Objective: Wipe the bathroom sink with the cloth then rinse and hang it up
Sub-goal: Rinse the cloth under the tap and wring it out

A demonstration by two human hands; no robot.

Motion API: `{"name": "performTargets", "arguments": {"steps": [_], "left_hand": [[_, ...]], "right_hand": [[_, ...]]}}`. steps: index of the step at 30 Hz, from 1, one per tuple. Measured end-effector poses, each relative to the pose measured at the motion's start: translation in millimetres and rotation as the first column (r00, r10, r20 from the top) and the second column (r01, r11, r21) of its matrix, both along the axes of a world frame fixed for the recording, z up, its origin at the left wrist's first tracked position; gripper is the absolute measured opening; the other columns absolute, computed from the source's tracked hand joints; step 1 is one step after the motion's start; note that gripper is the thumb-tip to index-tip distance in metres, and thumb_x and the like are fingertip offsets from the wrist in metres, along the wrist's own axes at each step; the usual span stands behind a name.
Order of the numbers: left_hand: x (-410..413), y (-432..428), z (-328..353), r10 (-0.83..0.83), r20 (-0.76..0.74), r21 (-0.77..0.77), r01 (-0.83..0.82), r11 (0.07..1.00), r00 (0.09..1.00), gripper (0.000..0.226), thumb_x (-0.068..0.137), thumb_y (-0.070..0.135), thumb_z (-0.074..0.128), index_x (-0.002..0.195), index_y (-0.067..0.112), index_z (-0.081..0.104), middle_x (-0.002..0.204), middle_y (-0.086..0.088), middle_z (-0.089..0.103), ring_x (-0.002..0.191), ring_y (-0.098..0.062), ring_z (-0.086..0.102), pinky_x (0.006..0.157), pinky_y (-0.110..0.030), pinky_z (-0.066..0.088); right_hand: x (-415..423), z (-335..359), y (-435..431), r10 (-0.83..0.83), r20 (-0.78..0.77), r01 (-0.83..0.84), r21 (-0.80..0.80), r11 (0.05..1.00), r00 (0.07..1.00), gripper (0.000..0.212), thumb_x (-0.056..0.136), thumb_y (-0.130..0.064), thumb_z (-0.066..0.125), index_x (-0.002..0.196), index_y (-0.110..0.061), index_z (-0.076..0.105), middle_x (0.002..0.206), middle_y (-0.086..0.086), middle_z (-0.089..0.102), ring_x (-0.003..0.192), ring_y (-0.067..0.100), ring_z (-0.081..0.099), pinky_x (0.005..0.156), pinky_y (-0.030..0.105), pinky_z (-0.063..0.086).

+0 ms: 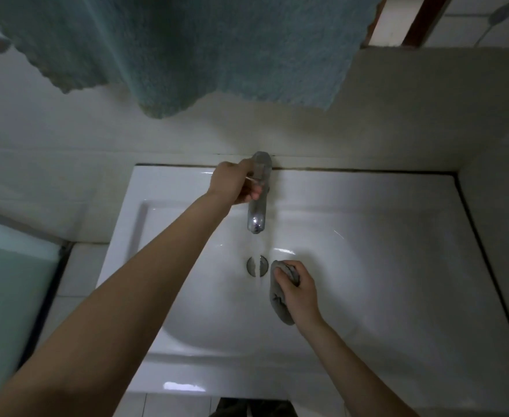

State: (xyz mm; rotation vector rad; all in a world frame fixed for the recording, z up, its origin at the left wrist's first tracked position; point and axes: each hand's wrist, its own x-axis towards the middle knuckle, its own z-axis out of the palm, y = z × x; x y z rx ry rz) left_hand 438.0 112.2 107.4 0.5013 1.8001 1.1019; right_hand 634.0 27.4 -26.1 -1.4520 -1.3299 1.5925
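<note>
A white bathroom sink [367, 224] fills the middle of the head view. At its back edge stands a chrome tap [256, 215], and a thin stream of water falls from its spout onto the round drain [250, 266]. My left hand [236, 183] grips the tap's handle, fingers curled round it. My right hand [296, 291] holds a bunched grey cloth [280, 302] inside the basin, just right of the drain and beside the stream. Part of the cloth hangs out below my fingers.
A large teal towel [205, 46] hangs overhead across the top of the view, above the tap. White tiled walls enclose the sink at the back and right. A frosted glass panel [3, 281] stands at the left.
</note>
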Motion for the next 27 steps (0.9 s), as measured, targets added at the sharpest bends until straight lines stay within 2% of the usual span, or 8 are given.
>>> {"name": "performTargets", "arguments": {"steps": [7,11,13,16,19,22,25,27], "left_hand": [[-25,-63,-80,0.116,-0.081,-0.083,-0.123,0.989,0.990,0.030,0.097,0.024,0.047,0.083,0.004,0.065,0.061,-0.013,0.064,0.052,-0.024,0.058,0.056,-0.030,0.049],[-23,-88,-153,0.114,0.031,-0.281,-0.101,0.954,0.993,0.024,0.096,0.027,0.048,0.090,0.007,0.061,0.086,-0.015,0.066,0.069,-0.025,0.057,0.064,-0.031,0.047],[-18,-98,-178,0.140,0.232,-0.388,-0.040,0.921,0.963,0.034,0.095,0.041,0.048,0.105,0.011,0.058,0.103,-0.013,0.062,0.087,-0.027,0.059,0.071,-0.032,0.046],[-7,-101,-189,0.214,0.687,-0.365,0.075,0.928,0.695,0.058,0.092,0.059,0.042,0.116,0.009,0.060,0.110,-0.014,0.067,0.098,-0.034,0.064,0.079,-0.039,0.051],[5,-93,-185,0.204,0.824,-0.248,0.013,0.969,0.529,0.051,0.098,0.049,0.035,0.113,0.009,0.062,0.088,-0.011,0.073,0.077,-0.024,0.070,0.066,-0.035,0.057],[19,-83,-185,0.197,0.692,-0.225,-0.051,0.973,0.694,0.035,0.099,0.036,0.044,0.102,0.006,0.063,0.091,-0.017,0.069,0.074,-0.027,0.067,0.055,-0.035,0.058],[28,-77,-194,0.017,0.329,-0.193,0.049,0.980,0.944,0.026,0.096,0.029,0.053,0.082,0.008,0.059,0.081,-0.018,0.064,0.063,-0.029,0.064,0.049,-0.028,0.052],[32,-76,-194,-0.105,0.080,-0.182,0.118,0.976,0.991,0.026,0.094,0.018,0.053,0.068,0.016,0.050,0.067,-0.006,0.055,0.064,-0.023,0.055,0.048,-0.018,0.043]], "right_hand": [[-69,-10,30,0.084,0.029,-0.083,-0.044,0.996,0.996,0.009,0.095,-0.018,0.057,0.088,-0.013,0.055,0.070,0.001,0.057,0.053,-0.002,0.054,0.054,0.013,0.044],[-95,-34,38,0.022,0.063,-0.014,-0.116,0.993,0.998,0.014,0.099,-0.029,0.049,0.098,-0.018,0.056,0.084,-0.001,0.062,0.078,0.014,0.062,0.070,0.024,0.052],[-103,-41,37,-0.037,0.017,0.040,-0.177,0.983,0.999,0.009,0.098,-0.032,0.050,0.103,-0.027,0.056,0.092,-0.001,0.064,0.089,0.020,0.064,0.083,0.038,0.054],[-110,-42,31,-0.122,-0.024,0.113,-0.241,0.964,0.992,0.010,0.099,-0.027,0.050,0.107,-0.024,0.055,0.096,0.004,0.066,0.089,0.021,0.065,0.079,0.030,0.055],[-101,-42,32,-0.055,0.122,0.069,-0.113,0.991,0.991,0.015,0.099,-0.015,0.048,0.088,-0.024,0.055,0.078,0.000,0.060,0.069,0.004,0.058,0.055,0.009,0.046],[-76,-38,40,0.021,0.263,-0.022,0.002,1.000,0.965,0.027,0.097,-0.006,0.045,0.079,-0.025,0.053,0.065,-0.006,0.052,0.051,-0.002,0.048,0.049,0.011,0.039],[-44,-41,48,0.067,0.338,-0.092,0.058,0.994,0.939,0.014,0.098,-0.009,0.046,0.098,-0.015,0.059,0.071,-0.002,0.058,0.057,0.007,0.051,0.051,0.020,0.043],[-26,-44,53,0.101,0.407,-0.142,0.073,0.987,0.908,0.009,0.097,-0.010,0.050,0.101,-0.011,0.058,0.077,0.004,0.060,0.062,0.014,0.054,0.054,0.025,0.046]]}}
